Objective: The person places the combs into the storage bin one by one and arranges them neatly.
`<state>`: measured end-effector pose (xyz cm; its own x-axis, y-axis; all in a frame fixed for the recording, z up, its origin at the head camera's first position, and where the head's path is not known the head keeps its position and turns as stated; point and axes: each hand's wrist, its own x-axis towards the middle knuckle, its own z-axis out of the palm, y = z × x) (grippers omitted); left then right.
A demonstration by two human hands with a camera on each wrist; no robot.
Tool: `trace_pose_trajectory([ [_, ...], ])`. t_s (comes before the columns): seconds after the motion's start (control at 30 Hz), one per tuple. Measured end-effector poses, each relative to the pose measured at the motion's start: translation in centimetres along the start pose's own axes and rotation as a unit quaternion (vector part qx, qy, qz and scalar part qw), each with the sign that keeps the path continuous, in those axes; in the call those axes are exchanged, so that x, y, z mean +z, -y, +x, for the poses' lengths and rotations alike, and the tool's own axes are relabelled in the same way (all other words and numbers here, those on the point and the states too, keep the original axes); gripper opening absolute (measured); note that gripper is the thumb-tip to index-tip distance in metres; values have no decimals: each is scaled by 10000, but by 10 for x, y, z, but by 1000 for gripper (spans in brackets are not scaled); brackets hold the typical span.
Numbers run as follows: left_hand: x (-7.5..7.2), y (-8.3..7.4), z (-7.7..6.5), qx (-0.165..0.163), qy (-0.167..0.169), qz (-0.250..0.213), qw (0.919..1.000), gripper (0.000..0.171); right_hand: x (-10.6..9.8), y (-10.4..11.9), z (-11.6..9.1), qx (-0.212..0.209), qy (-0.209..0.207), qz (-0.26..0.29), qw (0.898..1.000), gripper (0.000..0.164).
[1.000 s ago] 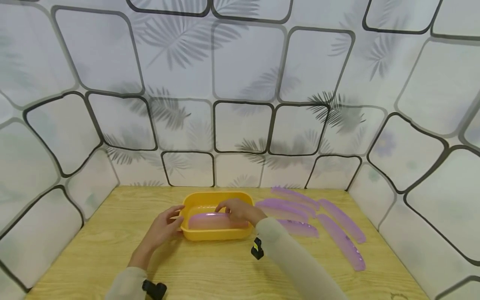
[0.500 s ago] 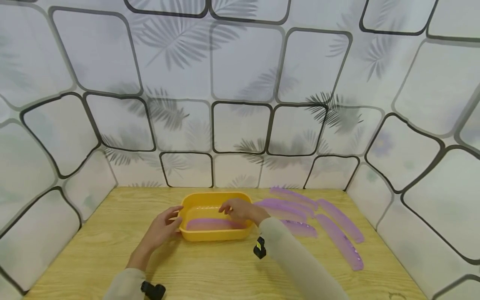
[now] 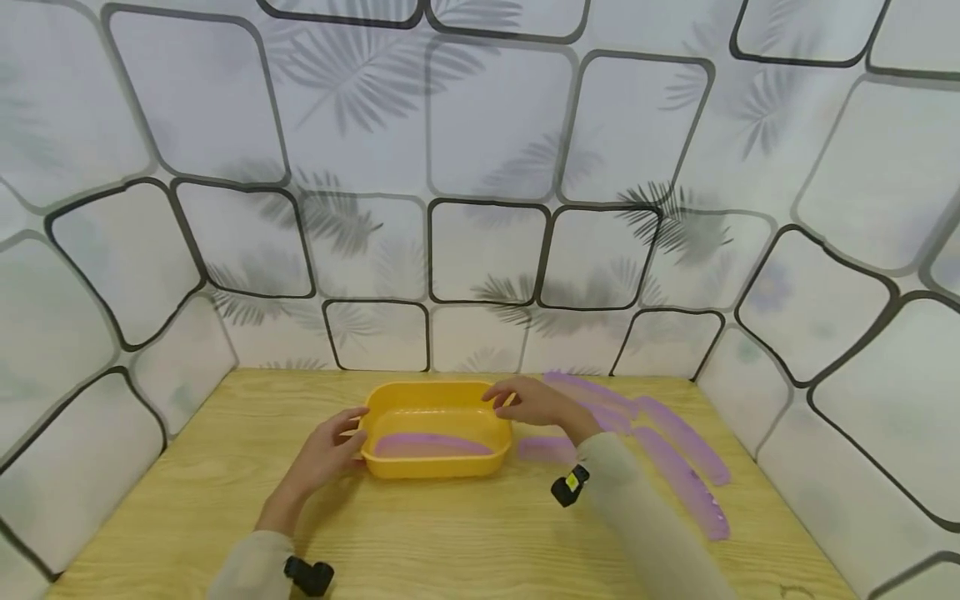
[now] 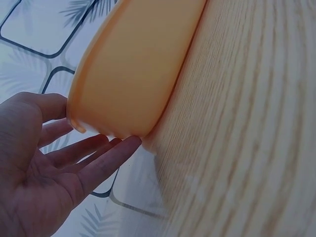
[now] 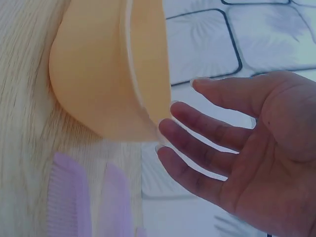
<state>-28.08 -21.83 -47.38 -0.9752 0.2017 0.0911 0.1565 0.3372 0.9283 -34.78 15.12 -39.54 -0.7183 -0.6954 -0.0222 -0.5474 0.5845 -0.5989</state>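
A yellow plastic basin (image 3: 431, 470) stands on the wooden table, with a translucent purple comb (image 3: 431, 444) lying along its near side. At the basin's left end is my left hand (image 3: 330, 450); in the left wrist view its extended fingertips touch the outer wall (image 4: 133, 64) and rim. My right hand (image 3: 536, 402) hovers over the basin's right end, holding nothing. Its fingers, loosely bent and spread, come close to the rim in the right wrist view. Beside the basin there, purple combs (image 5: 69, 197) lie on the table.
Several more purple combs (image 3: 678, 479) lie spread over the right side of the wooden table (image 3: 420, 542). A patterned white covering (image 3: 480, 250) rises behind the table and along both sides.
My right hand has let go of the comb in the basin, lifted out and moved right to the basin's right rim. The left hand has stayed at the left end.
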Motion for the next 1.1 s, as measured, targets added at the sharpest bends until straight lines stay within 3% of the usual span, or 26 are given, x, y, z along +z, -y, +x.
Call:
trace_pose_trajectory([
  [0.3,0,-1,2,-16,-5,77,10000,51,-15,-33,-43,184,-427,-204,9987,32],
  [0.5,1,-1,0,-52,-50,69,10000,51,-14,-53,-64,599,-534,-108,9967,30],
  [0.67,2,-2,-1,-47,-89,67,9999,50,-12,-69,-79,697,-745,-131,9947,32],
  [0.97,3,-5,-1,17,-135,115,9998,49,-14,-84,-99,597,-743,-469,9943,28],
  [1.1,2,-3,-2,24,-143,167,9998,49,-12,-86,-107,756,-706,-533,9932,29],
])
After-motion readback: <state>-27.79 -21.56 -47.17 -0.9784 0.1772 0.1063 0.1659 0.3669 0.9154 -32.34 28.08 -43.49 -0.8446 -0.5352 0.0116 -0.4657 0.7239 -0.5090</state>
